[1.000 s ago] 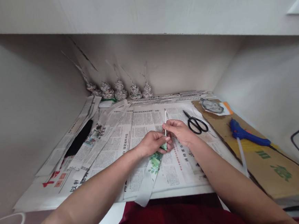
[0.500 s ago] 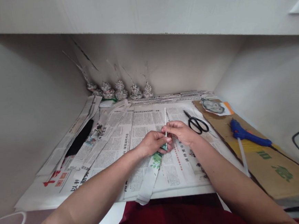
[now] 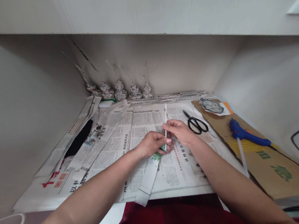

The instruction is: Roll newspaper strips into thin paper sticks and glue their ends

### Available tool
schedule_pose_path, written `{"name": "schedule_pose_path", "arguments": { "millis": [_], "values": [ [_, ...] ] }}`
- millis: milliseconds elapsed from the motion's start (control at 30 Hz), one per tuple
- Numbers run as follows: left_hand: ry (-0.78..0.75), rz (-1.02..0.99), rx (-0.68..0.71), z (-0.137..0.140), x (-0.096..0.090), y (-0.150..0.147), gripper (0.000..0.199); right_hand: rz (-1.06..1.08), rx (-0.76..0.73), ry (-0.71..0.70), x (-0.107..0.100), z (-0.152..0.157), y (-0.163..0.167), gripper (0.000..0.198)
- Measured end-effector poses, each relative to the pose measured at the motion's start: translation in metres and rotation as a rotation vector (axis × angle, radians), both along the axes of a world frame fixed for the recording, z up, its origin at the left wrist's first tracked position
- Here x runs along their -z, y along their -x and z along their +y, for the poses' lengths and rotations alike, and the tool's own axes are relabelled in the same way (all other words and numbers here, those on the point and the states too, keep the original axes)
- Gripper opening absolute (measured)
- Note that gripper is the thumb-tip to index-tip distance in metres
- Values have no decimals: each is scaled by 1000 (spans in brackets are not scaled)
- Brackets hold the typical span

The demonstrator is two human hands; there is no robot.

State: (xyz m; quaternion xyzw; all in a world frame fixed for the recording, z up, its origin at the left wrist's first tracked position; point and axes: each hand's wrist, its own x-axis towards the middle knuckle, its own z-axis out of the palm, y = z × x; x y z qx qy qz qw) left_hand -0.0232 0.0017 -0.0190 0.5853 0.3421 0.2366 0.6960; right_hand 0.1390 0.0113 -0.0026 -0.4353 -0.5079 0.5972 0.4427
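My left hand [image 3: 155, 143] is closed on a strip of newspaper [image 3: 147, 181] with a green printed patch; its tail hangs down toward the front edge of the table. From between my fingers the same paper rises as a thin white rolled tube [image 3: 166, 112]. My right hand [image 3: 176, 130] pinches this tube just above my left fingers. Both hands are nearly touching over the spread newspaper [image 3: 137, 126]. Black-handled scissors [image 3: 197, 123] lie right of my right hand. The fingertips partly hide where the strip turns into the tube.
Several woven paper figures [image 3: 120, 90] stand along the back wall. Rolled paper sticks [image 3: 174, 98] lie before it. Cut newspaper strips [image 3: 73, 131] and a black object [image 3: 80, 140] are at left. A blue glue gun [image 3: 246, 133] with a cord rests on cardboard [image 3: 268, 175] at right.
The rolled tube reaches slightly farther up, and less of the green patch shows below my left hand. The strip's tail has turned a little. Both hands stay at nearly the same place.
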Motion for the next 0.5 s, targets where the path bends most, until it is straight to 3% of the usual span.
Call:
{"name": "schedule_pose_path", "arguments": {
  "millis": [133, 300, 500],
  "values": [
    [-4, -6, -18, 0, -1, 0, 41, -16, -133, 42, -2, 0, -2, 29],
    [15, 3, 3, -2, -6, 0, 41, 8, 11, 7, -1, 1, -2, 30],
    [4, 20, -27, -1, -5, 0, 38, -22, -122, 39, -2, 0, -2, 28]
  ]
}}
